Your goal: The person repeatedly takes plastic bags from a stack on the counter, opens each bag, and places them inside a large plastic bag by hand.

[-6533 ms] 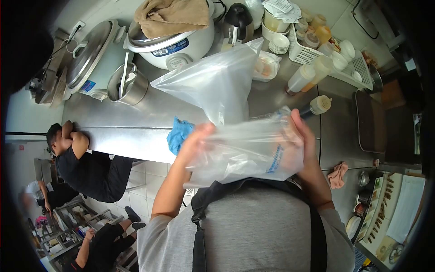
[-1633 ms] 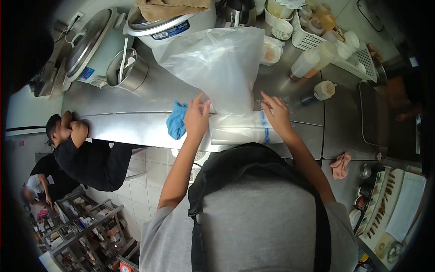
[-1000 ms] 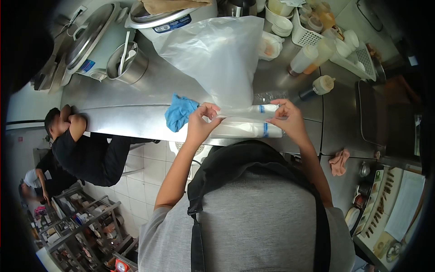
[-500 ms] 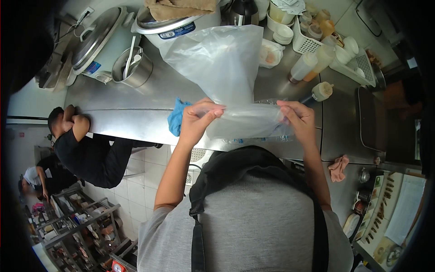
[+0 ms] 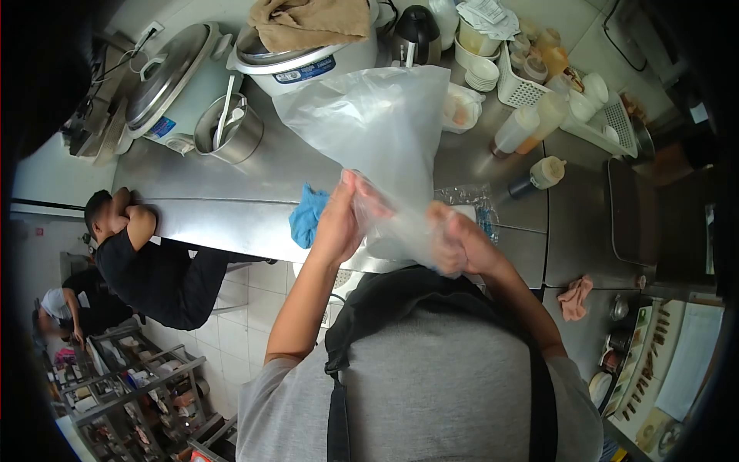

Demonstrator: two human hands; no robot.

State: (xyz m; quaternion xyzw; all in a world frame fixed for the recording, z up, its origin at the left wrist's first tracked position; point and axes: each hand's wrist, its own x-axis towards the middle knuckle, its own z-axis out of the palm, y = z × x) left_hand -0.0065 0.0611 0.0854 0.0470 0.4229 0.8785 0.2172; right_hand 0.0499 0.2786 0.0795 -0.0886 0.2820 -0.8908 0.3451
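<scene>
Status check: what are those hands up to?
Left hand and right hand on thin translucent plastic bag, right blurred. Crumpled blue cloth beside left; nothing apparently blocking.

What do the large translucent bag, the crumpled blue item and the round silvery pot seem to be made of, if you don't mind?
Bag: thin, glossy plastic film, judging by its haze and bright creases.
Blue item: soft, matt, probably cloth by its folds, perhaps a disposable wipe.
Pot: smooth, shiny metal, likely stainless steel by its reflections.
</scene>
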